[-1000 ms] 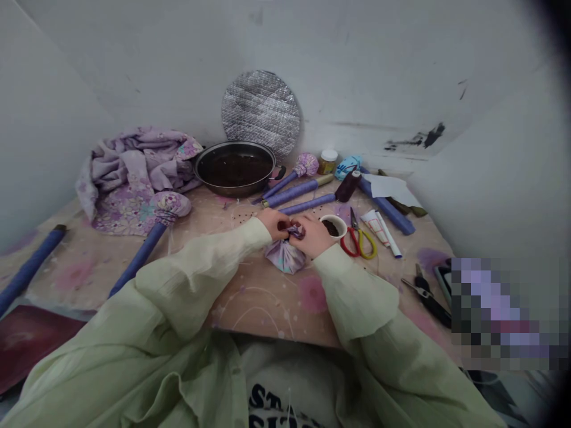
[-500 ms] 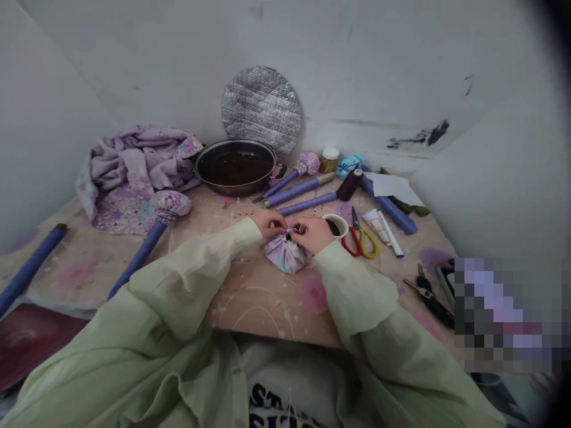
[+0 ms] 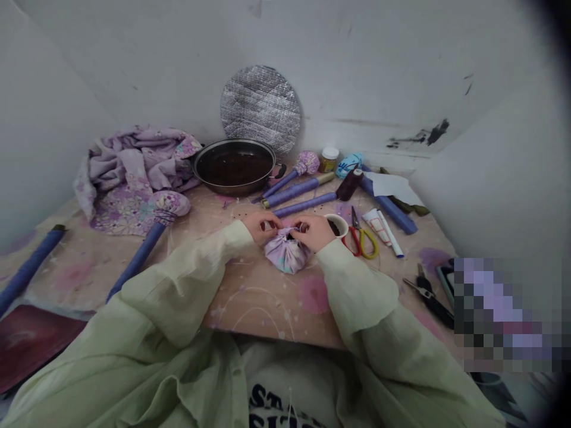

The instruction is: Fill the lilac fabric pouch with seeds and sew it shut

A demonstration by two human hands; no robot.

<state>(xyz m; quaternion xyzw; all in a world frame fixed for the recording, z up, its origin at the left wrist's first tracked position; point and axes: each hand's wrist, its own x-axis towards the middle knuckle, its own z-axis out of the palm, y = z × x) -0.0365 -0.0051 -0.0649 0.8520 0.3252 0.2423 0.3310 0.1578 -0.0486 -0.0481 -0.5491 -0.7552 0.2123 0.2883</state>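
Note:
A small pouch of purple flowered cloth (image 3: 285, 255) sits on the board in front of me, gathered at its top. My left hand (image 3: 262, 226) pinches the gathered edge from the left, fingers closed. My right hand (image 3: 313, 230) pinches the same edge from the right, fingers curled. Both wrists are in pale green sleeves. A small white cup (image 3: 335, 224) with dark contents stands just right of my right hand.
A dark pan (image 3: 235, 167) sits behind, with a silver round pad (image 3: 261, 109) against the wall. Crumpled purple fabric (image 3: 129, 175) lies left. Blue-handled cloth-headed sticks (image 3: 147, 241), red-and-yellow scissors (image 3: 361, 238), a white pen (image 3: 389, 233), a thread spool (image 3: 348, 184) and pliers (image 3: 428, 295) lie around.
The pouch's mouth, open with dark filling showing a second ago, is now drawn together. Both hands have shifted slightly left and back while gathering the cloth.

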